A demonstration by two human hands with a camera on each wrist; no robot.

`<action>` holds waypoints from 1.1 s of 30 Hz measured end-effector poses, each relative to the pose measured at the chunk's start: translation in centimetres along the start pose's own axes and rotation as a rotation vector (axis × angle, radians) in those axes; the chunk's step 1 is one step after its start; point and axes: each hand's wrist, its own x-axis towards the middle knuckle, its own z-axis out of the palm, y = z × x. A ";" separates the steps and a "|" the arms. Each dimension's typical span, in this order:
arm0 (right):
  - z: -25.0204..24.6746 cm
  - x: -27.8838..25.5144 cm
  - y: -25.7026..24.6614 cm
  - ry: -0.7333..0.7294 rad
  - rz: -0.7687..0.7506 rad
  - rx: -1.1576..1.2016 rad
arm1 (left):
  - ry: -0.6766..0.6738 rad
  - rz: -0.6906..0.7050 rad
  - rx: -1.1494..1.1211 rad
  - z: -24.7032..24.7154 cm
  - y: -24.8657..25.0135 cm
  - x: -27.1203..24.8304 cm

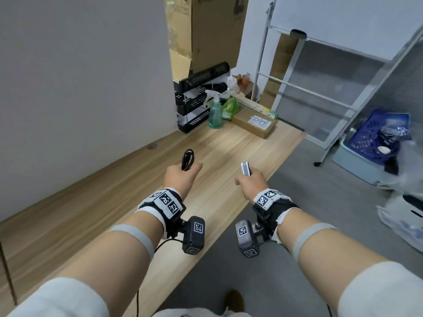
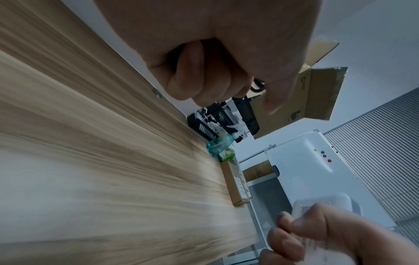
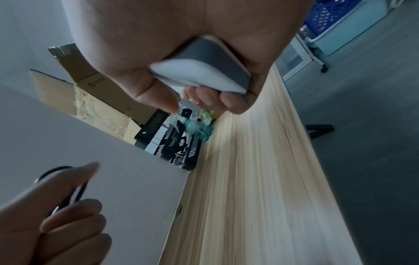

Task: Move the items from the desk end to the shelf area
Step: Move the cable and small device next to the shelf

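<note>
Above the wooden table (image 1: 109, 202), two hands hang side by side, each carrying one thing. The left hand (image 1: 182, 177) has its fingers (image 2: 192, 78) curled tight around one coiled black cable (image 1: 187, 159), whose loop sticks up past the thumb. The right hand (image 1: 251, 183) has its fingers (image 3: 217, 99) wrapped round one small white and grey block (image 1: 246, 168), which looks like a charger or a whiteboard eraser; the pictures do not settle which. Both things are held clear of the table surface, near its middle, well apart from the far end.

At that far end, against the wall, stands one black perforated desk shelf (image 1: 199, 97) with several tiers. Just in front of it stands one teal spray bottle (image 1: 215, 115), upright, with a white trigger head. Beside the bottle lies one green packet (image 1: 231, 108), and next to that one flat cardboard box (image 1: 255, 123) with a white label on top. Behind the shelf rises one large open cardboard carton (image 1: 212, 30).

To the right of the table, on the grey floor, stands one whiteboard on a wheeled frame (image 1: 320, 83), and beyond it one blue slatted basket (image 1: 366, 138) sits inside a pale blue tub (image 1: 352, 161).

Each wrist wears one strap with printed black and white markers.
</note>
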 end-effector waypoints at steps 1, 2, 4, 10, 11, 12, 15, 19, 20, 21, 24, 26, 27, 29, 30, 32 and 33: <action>-0.9 1.2 -0.1 -0.014 -0.001 -0.006 | -0.002 -0.003 0.018 1.1 0.7 0.8; -1.7 2.3 -0.3 -0.025 -0.007 -0.024 | 0.001 -0.012 0.033 2.1 1.4 1.7; -3.1 4.7 -0.5 -0.046 -0.025 -0.076 | 0.013 -0.046 0.027 4.2 2.5 3.7; -5.7 13.2 -1.8 -0.074 -0.029 -0.198 | 0.013 -0.123 -0.094 10.1 4.6 11.2; -6.0 14.8 -2.1 -0.081 -0.035 -0.223 | 0.018 -0.131 -0.114 11.2 4.9 12.7; -6.3 16.6 -2.5 -0.087 -0.039 -0.249 | 0.021 -0.143 -0.131 12.3 5.1 14.3; -7.1 21.7 -3.5 -0.101 -0.031 -0.316 | 0.021 -0.195 -0.163 15.6 5.5 18.8; -7.8 27.3 -4.1 -0.140 -0.007 -0.392 | 0.030 -0.238 -0.172 19.2 6.4 22.5; -7.8 28.5 -4.2 -0.151 0.006 -0.391 | 0.026 -0.250 -0.173 19.7 6.6 23.2; -7.5 29.5 -4.2 -0.161 0.021 -0.398 | 0.023 -0.260 -0.169 19.9 6.6 23.8; -6.1 32.0 -3.9 -0.210 0.039 -0.450 | 0.045 -0.300 -0.154 19.8 6.2 25.5; -5.0 33.5 -3.7 -0.218 -0.002 -0.574 | 0.086 -0.344 -0.138 19.3 5.4 26.4; -4.5 34.3 -3.7 -0.203 -0.025 -0.647 | 0.105 -0.368 -0.141 19.1 4.9 26.7; -3.6 36.1 -3.7 -0.218 -0.093 -0.743 | 0.137 -0.418 -0.164 18.8 4.1 27.2; -3.2 37.0 -3.7 -0.260 -0.127 -0.777 | 0.155 -0.440 -0.171 18.7 3.7 27.2; -2.1 38.9 -3.6 -0.358 -0.199 -0.857 | 0.196 -0.487 -0.172 18.5 3.2 27.1; -1.6 39.8 -3.6 -0.394 -0.229 -0.897 | 0.219 -0.515 -0.179 18.4 3.0 27.0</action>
